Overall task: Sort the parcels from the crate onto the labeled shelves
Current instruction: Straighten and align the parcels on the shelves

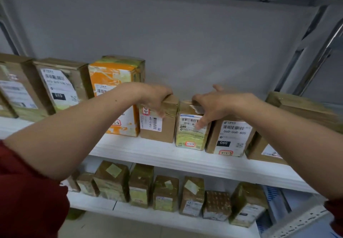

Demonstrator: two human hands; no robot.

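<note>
A white metal shelf (pixel 167 154) carries a row of parcels with their labelled faces turned out towards the camera. At the far left stands a brown cardboard box with a pale printed label (pixel 16 93). Next to it is a tall brown carton marked "010" on a black patch (pixel 61 87), then an orange-and-white printed box (pixel 111 76), all on end with the long axis vertical.

The left hand (pixel 157 98), on a bare forearm from a dark red sleeve (pixel 27 191), grasps a small plain brown cardboard parcel (pixel 167 126). Its fingers are curled over the top front edge and down the front. That parcel stands upright on the shelf just beside the orange box, and its white barcode label is turned sideways.

Close on its right is a small brown parcel with a yellow-green label (pixel 191 137), also upright. The right hand (pixel 213 106) lies over its top with the fingers spread down the front face. One fingertip presses on the label and the thumb is lifted clear, so the hand is pressing rather than clasping.

Further right, a brown carton marked "060" (pixel 230 137) touches that parcel, and a large tape-wrapped brown box (pixel 300 108) lies with its long axis along the shelf.

On the lower white shelf (pixel 167 217) stands a row of small taped brown boxes (pixel 165 193).
</note>
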